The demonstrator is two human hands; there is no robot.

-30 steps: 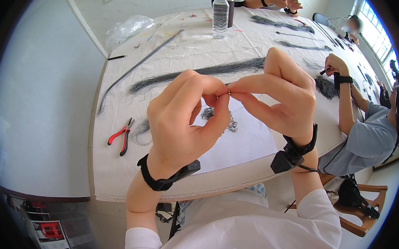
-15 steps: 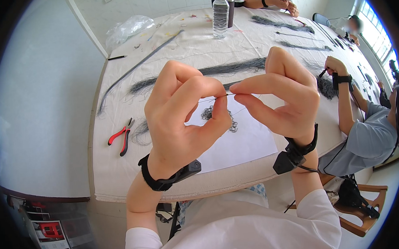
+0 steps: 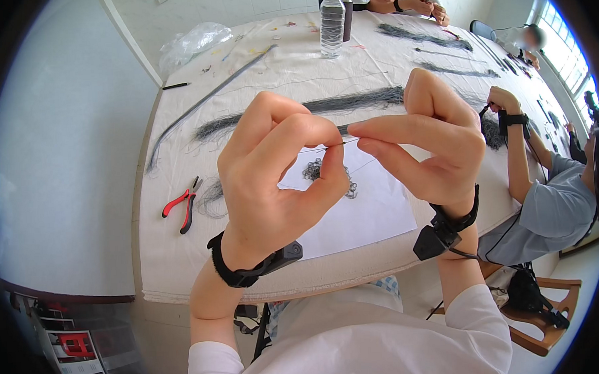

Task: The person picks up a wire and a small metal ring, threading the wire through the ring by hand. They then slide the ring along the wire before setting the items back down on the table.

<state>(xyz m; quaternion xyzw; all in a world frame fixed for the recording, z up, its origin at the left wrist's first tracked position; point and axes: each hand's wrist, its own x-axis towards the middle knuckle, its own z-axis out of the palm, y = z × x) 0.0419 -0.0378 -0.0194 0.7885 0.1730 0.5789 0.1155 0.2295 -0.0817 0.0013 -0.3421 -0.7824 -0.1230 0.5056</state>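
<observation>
In front of me, my left hand (image 3: 265,175) is closed, its thumb and forefinger pinching a thin dark wire-like strand (image 3: 344,143). My right hand (image 3: 448,140) faces it from the other side, its thumb and forefinger closed around the strand's other part; the grip point is partly hidden. A small gap separates the two sets of fingertips. Below them, a white sheet of paper (image 3: 381,217) bears a small heap of grey curled loops (image 3: 351,188), partly covered by my left hand. The strand's exact material is too fine to make out.
Red-and-black pliers (image 3: 188,206) lie left, near a loose grey tangle (image 3: 212,199). Beyond my hands stretches a bundle of grey strands (image 3: 356,101). A water bottle (image 3: 331,24) stands farther back. A co-worker's arm (image 3: 517,154) is at the right, with other people across the table.
My right hand has shifted slightly to the right and its thumb has risen closer to the forefinger. My left hand stays nearly in place.
</observation>
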